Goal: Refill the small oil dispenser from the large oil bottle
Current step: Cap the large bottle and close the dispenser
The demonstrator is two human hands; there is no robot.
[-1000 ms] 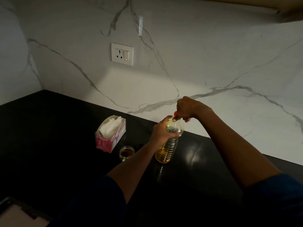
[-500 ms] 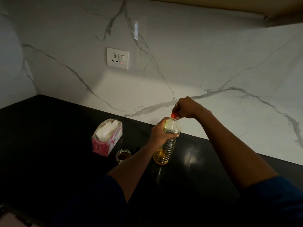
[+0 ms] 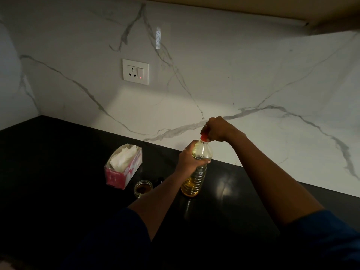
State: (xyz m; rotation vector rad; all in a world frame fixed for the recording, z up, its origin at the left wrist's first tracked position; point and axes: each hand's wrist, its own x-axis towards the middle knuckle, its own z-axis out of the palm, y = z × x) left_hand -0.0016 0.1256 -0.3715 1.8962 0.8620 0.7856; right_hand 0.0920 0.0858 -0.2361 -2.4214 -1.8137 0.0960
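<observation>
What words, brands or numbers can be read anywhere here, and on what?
Nothing here can be read.
Pink tissue box: pale print on its side, small marks on its end, too blurred to read.
Oil bottle: no label shows; red cap plain.
Strip on the wall: patterned, too small to read.
Socket plate: no lettering shows, only a red light.

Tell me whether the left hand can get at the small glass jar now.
Likely yes, once freed: the left hand grips the oil bottle, but the jar stands uncovered just beside that forearm.
</observation>
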